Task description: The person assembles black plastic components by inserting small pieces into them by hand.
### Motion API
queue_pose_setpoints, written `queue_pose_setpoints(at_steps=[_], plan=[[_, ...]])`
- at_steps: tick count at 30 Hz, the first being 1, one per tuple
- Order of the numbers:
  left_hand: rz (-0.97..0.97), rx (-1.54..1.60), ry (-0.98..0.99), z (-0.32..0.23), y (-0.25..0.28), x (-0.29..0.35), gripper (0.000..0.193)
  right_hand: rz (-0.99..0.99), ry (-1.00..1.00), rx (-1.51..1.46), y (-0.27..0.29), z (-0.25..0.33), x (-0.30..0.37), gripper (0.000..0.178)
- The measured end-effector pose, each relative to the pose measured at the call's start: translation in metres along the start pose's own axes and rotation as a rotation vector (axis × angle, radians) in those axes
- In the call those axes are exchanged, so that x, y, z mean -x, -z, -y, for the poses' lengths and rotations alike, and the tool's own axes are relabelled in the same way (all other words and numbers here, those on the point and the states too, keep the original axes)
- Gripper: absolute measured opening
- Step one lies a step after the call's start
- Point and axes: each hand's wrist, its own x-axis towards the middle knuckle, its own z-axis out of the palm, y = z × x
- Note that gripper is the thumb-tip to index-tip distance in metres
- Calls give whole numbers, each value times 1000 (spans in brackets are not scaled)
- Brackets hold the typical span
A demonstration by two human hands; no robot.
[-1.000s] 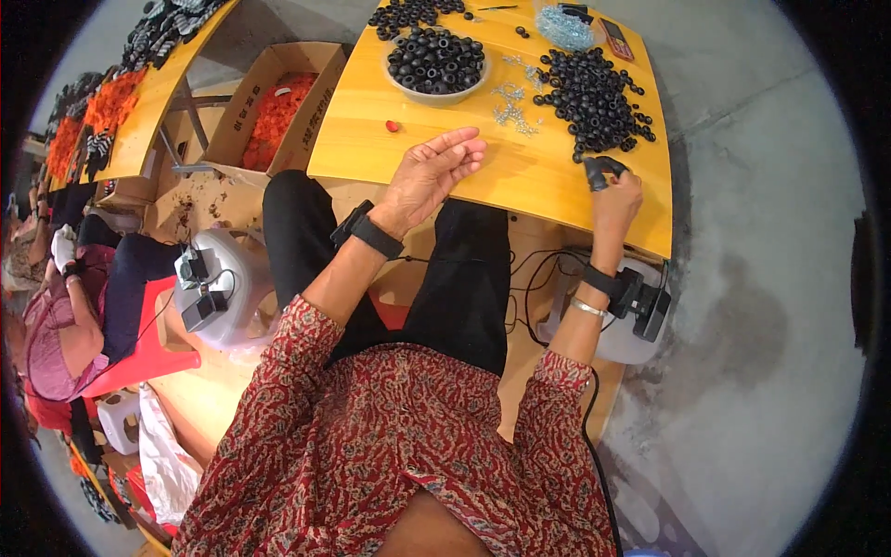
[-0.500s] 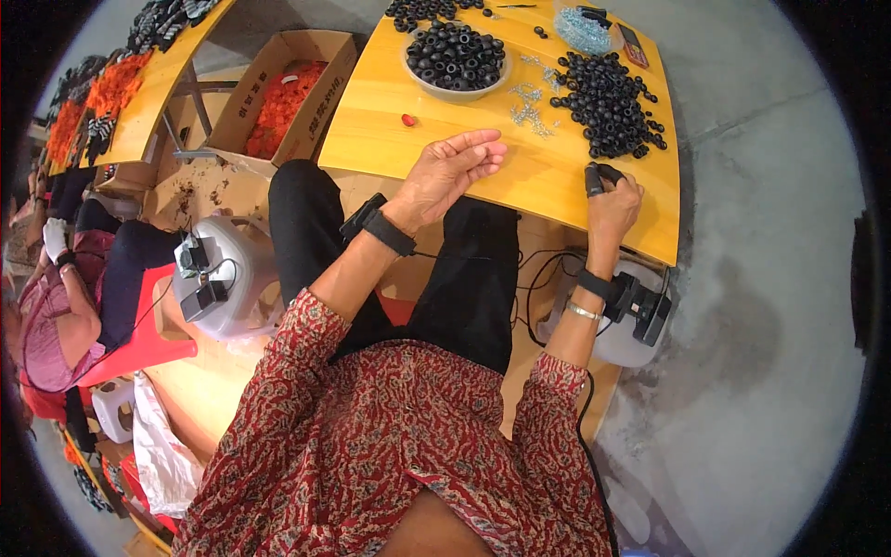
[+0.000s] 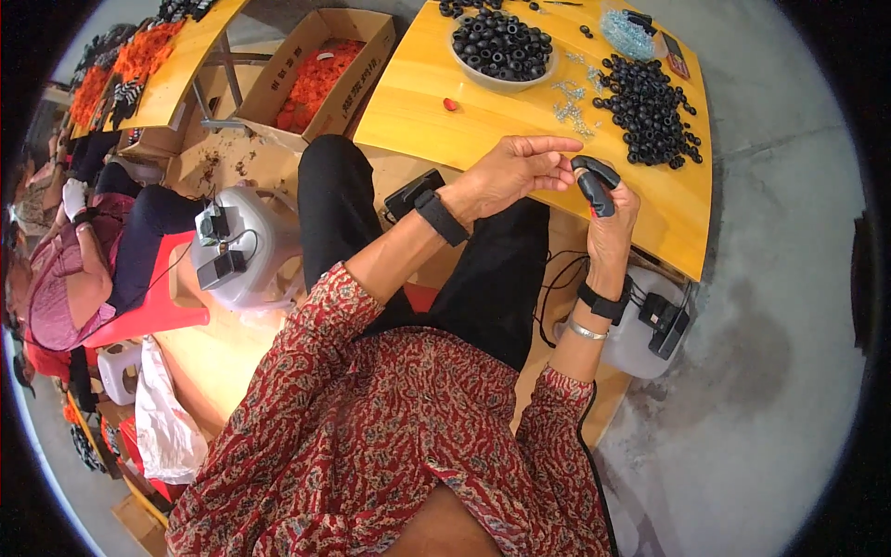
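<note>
Both hands meet just in front of the near edge of the yellow wooden tabletop [image 3: 483, 121], above the lap. The right hand [image 3: 608, 218] is raised with its fingers upward, two of them capped in black rubber finger covers [image 3: 594, 186]; whether its grip is closed on anything cannot be told. The left hand [image 3: 515, 167], a black band on its wrist, reaches across with fingers stretched out and loosely apart, the fingertips touching the right hand's covered fingers, its grip holding nothing that can be made out. On the tabletop beyond the hands lies a loose heap of small black rubber rings [image 3: 650, 111], and to the left of it a shallow pale bowl [image 3: 501, 79] filled with more of the same rings. Between bowl and heap a scatter of small silvery metal pieces [image 3: 571, 102] lies on the wood, and a single small red piece [image 3: 450, 104] sits near the bowl. To the left of the tabletop stands an open cardboard box of orange parts [image 3: 320, 74]. Another person in a pink top [image 3: 56, 288] sits on a red plastic chair [image 3: 153, 306] at far left.
</note>
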Motion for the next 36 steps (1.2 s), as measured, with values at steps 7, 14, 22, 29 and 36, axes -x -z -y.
queue_pose_setpoints(at_steps=[7, 14, 22, 29, 36], plan=[[-6, -71, 27, 4, -6, 2, 33, 39, 223, 698, 1, 11, -2, 16], [-101, 20, 35, 9, 1, 3, 30, 47, 253, 680, -4, 10, 1, 18], [-185, 105, 51, 4, 4, -5, 26, -188, 201, 600, 37, 4, -3, 18], [-98, 137, 56, -1, 8, -7, 31, -386, 492, 1123, 92, 16, -27, 16], [-66, 159, 152, 2, -8, -10, 28, -205, 206, 21, 59, 17, -9, 33]])
